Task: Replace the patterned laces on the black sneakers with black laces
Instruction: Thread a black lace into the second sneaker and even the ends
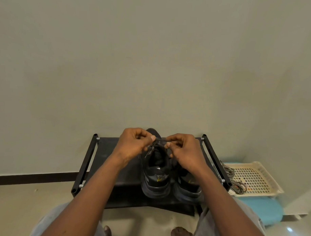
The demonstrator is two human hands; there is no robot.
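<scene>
Black rack (114,160) | left grip (132,143), right grip (183,150) pinch black lace (160,139) | patterned laces (237,187) on tray (255,177)

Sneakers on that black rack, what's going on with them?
A person is lacing one of two black sneakers standing on a low black rack. The left hand and the right hand each pinch a dark lace, held taut between them above the left sneaker. The right sneaker stands beside it, untouched. The patterned laces lie off to the right, on a cream plastic tray.
</scene>
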